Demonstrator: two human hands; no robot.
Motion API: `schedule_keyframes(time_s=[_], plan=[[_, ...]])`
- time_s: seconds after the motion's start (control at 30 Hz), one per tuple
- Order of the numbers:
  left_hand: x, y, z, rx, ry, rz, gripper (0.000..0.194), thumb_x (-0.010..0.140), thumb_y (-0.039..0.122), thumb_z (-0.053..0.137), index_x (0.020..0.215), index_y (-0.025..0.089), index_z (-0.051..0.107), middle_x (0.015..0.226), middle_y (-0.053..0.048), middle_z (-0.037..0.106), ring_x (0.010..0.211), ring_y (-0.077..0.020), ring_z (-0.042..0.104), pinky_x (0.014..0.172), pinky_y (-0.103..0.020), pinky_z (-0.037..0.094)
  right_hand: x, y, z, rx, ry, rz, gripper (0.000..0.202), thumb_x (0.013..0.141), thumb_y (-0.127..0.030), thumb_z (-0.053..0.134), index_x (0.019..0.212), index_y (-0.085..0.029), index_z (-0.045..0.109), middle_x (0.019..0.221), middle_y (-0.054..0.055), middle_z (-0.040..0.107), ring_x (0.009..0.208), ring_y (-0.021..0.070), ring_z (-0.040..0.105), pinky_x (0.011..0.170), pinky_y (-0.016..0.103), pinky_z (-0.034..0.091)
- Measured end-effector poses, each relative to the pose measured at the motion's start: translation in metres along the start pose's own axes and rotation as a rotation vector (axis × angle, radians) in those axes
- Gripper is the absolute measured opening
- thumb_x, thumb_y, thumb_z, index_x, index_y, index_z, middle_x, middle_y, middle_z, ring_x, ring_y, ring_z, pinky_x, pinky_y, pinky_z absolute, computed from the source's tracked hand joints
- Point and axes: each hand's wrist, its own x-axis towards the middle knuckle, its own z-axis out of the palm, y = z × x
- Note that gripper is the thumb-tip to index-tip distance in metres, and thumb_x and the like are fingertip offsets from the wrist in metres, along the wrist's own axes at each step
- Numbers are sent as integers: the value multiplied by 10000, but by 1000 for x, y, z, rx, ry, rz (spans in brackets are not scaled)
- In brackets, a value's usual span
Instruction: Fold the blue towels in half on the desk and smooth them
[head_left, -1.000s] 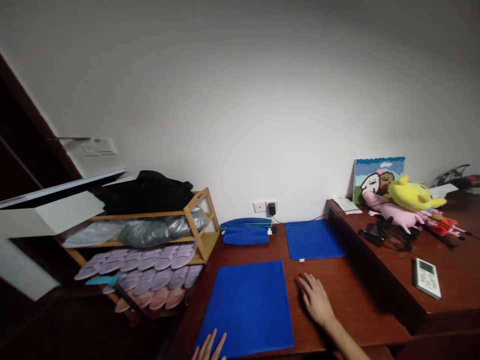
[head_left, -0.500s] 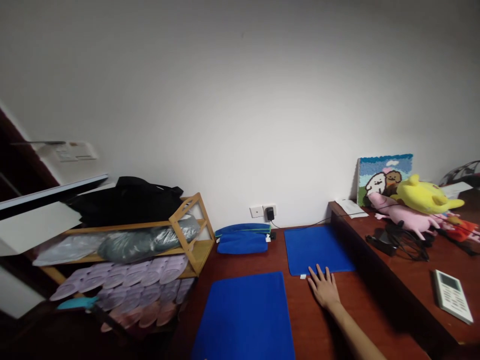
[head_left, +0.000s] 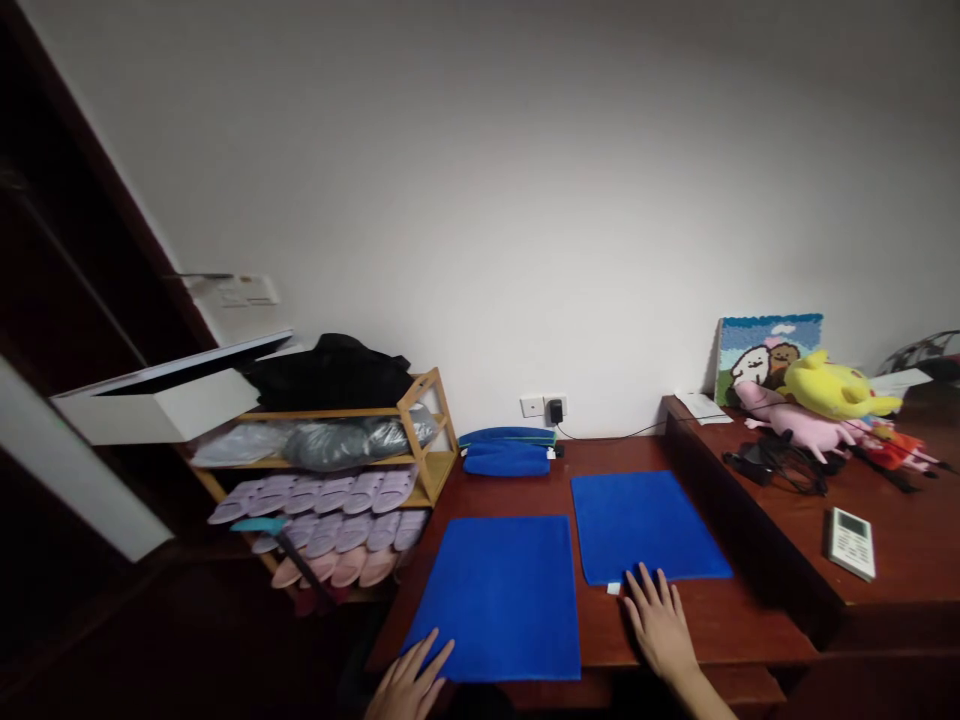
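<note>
"where are the hands?" asks the first speaker.

"at a reddish-brown desk (head_left: 600,645), a person's left hand (head_left: 409,685) lies at the near left corner of the left blue cloth (head_left: 502,600), fingers spread, grasping nothing," says the second. "the right hand (head_left: 660,625) is open too, palm down, its fingertips reaching over the near edge of the right blue cloth (head_left: 645,525), just beside a small white tag (head_left: 613,589)."

"and the cloths?"

"both lie flat, side by side with a narrow strip of wood between them. the left one sits nearer the wearer, its near edge at the front of the desk; the right one lies farther back."

"what surrounds them?"

"a folded blue bundle (head_left: 506,457) rests at the back near the wall, below a black plug (head_left: 556,411) in a socket. to the left stands a wooden rack (head_left: 442,475) bearing rows of lilac slippers (head_left: 337,495), with a black bag (head_left: 330,375) on top. on the higher surface (head_left: 900,510) to the right, a yellow plush toy (head_left: 832,388) lies on a pink plush pig (head_left: 799,430) before a picture of two dogs (head_left: 806,335), with black cables (head_left: 795,472) and a white remote (head_left: 851,555) nearer the front."
</note>
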Motion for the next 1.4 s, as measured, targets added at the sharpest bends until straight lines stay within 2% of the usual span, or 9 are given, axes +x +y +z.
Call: schedule_keyframes(time_s=[0.13, 0.23, 0.4, 0.53, 0.73, 0.93, 1.13, 1.23, 1.4], plan=[[-3, 6, 0, -1, 46, -26, 464, 991, 328, 509, 1429, 476, 553, 1456, 52, 636, 1272, -216, 646, 1062, -383, 554, -40, -43, -1, 134, 55, -310, 489, 1003, -474, 389, 1457, -379, 542, 1561, -6, 512, 1444, 283, 449, 1214, 494, 345], [-8, 2, 4, 7, 84, -13, 460, 968, 327, 539, 1408, 453, 584, 1426, 42, 661, 1258, -212, 656, 1057, -372, 557, -69, -81, 14, 189, 48, -609, 514, 916, -416, 590, 1426, -363, 556, 1470, 22, 605, 1268, 272, 600, 1091, 410, 468], [-20, -18, 7, 32, 167, -33, 434, 927, 230, 488, 1271, 372, 710, 1276, 31, 753, 1152, -182, 715, 988, -285, 592, -83, -107, 37, 130, 311, -638, 365, 886, -148, 592, 1192, -329, 672, 1163, 11, 751, 1037, 241, 680, 893, 338, 528], [-25, -28, 1, 49, 230, -57, 388, 959, 221, 440, 1104, 340, 780, 1088, 36, 810, 1016, -158, 760, 909, -221, 610, -78, -107, 25, 113, 367, -651, 338, 904, -82, 503, 1066, -314, 688, 945, -11, 748, 853, 198, 678, 809, 312, 516], [1, -21, -46, 59, 357, -41, 403, 1000, 278, 393, 1128, 289, 776, 1071, -7, 811, 1011, -180, 759, 907, -261, 614, -59, -113, -53, 250, 175, -573, 468, 970, -132, 365, 1248, -331, 684, 1101, 2, 753, 963, 200, 703, 883, 317, 555], [53, 13, -150, -94, 533, 1, 383, 1041, 370, 409, 1143, 255, 759, 1139, -42, 794, 1083, -218, 731, 1019, -364, 573, -29, -110, -186, 460, 165, -569, 412, 1045, -356, 343, 1299, -323, 666, 1197, 44, 723, 1038, 216, 701, 918, 346, 573], [112, 70, -238, -381, 468, 15, 347, 992, 505, 552, 1137, 264, 756, 1148, -38, 787, 1068, -221, 729, 977, -355, 591, -18, -73, -295, 466, 242, -552, 417, 1038, -483, 394, 1256, -284, 688, 1193, 83, 708, 1030, 226, 703, 911, 357, 576], [150, 95, -249, -476, 319, 39, 330, 963, 516, 600, 1095, 269, 775, 1127, -27, 799, 1043, -226, 741, 951, -354, 599, -3, -40, -318, 423, 252, -539, 420, 1025, -511, 419, 1234, -282, 703, 1144, 78, 721, 1013, 231, 705, 901, 363, 576], [236, 130, -223, -573, 149, 123, 289, 957, 443, 622, 1043, 227, 794, 1058, -45, 820, 963, -220, 764, 875, -332, 611, 54, 20, -321, 301, 260, -539, 370, 1023, -423, 441, 1144, -232, 735, 1059, 78, 742, 944, 197, 706, 845, 301, 562]])
